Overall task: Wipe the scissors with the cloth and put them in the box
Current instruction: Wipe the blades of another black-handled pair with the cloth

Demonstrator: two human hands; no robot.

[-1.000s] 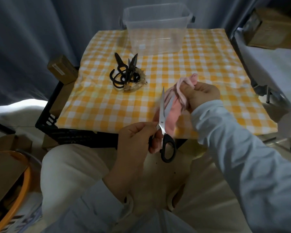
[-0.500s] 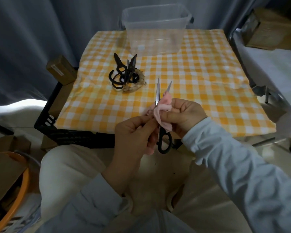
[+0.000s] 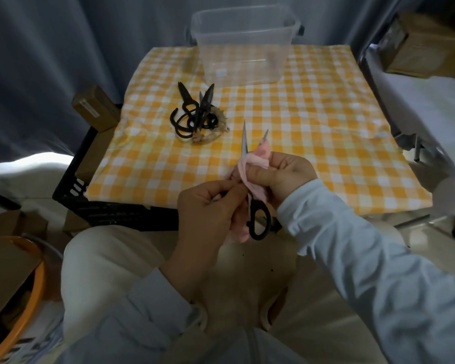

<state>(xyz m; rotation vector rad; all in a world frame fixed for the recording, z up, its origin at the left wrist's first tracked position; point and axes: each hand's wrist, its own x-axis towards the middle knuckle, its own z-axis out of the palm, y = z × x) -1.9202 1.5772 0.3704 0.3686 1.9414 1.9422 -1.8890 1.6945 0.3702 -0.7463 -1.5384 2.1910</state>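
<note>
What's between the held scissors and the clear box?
Nothing visible. The held scissors, wrapped in the cloth, face bare tablecloth up to the box, whose top is open. The pile of black scissors lies left of that line.

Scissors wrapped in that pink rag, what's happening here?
A person is wiping a pair of scissors with a pink cloth. The left hand grips the scissors near the handles, blades open and pointing away, while the right hand pinches the cloth around the blades. More scissors lie piled on the checked tablecloth, and the clear box behind them has no scissors in it yet.
</note>
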